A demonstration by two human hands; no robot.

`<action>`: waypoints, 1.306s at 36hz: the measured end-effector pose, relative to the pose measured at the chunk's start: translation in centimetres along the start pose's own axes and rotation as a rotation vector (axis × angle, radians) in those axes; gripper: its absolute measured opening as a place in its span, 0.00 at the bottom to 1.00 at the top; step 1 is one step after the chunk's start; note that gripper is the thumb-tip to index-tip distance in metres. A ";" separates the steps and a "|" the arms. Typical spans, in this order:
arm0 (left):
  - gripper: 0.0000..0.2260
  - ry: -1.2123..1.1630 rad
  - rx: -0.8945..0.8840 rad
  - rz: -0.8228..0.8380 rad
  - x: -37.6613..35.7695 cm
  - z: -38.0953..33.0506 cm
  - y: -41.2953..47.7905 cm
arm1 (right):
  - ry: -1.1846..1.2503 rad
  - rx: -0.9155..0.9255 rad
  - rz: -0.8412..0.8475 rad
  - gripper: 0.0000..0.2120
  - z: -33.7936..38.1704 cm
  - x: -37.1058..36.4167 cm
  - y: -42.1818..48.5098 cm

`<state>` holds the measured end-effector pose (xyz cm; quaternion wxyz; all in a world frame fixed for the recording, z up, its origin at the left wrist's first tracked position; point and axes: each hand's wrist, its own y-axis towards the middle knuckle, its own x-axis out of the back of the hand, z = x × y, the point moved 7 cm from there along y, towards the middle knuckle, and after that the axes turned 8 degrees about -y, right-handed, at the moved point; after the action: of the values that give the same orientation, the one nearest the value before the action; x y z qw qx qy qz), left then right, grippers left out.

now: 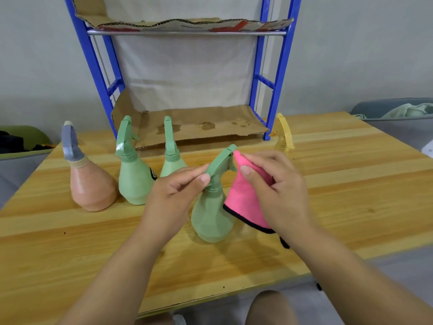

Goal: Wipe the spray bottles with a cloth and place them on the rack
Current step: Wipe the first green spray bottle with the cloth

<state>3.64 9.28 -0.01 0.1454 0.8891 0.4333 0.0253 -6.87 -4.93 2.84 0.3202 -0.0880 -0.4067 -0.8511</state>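
Note:
A green spray bottle stands tilted on the wooden table in front of me. My left hand pinches the back of its spray head. My right hand holds a pink cloth with a black edge and presses it against the nozzle tip. Two more green spray bottles stand behind, and a peach bottle with a grey head is at the left. A yellow spray bottle is partly hidden behind my right hand. The blue rack stands at the back.
The rack's shelves are lined with cardboard, stained on the lower one; both shelves hold no bottles. A grey bin with pale cloth sits at the far right. Dark and green items lie off the table at the left.

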 end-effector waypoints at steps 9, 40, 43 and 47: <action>0.10 -0.012 -0.025 -0.011 0.1 0.4 0.2 | -0.100 0.231 -0.061 0.10 0.9 -2.8 -1.5; 0.08 0.048 -0.041 -0.026 -0.6 0.3 0.1 | -0.154 0.171 -0.087 0.07 0.3 -3.0 -1.9; 0.03 0.076 -0.048 -0.036 -0.5 0.1 0.2 | -0.118 0.010 -0.095 0.03 -1.1 -2.5 -0.7; 0.08 0.145 -0.075 -0.013 -0.7 -0.3 0.3 | -0.165 0.059 -0.139 0.04 -0.2 -2.1 0.0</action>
<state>3.38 8.66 0.39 0.1473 0.8760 0.4471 0.1048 -5.18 -4.06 1.86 0.2285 -0.1199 -0.4614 -0.8488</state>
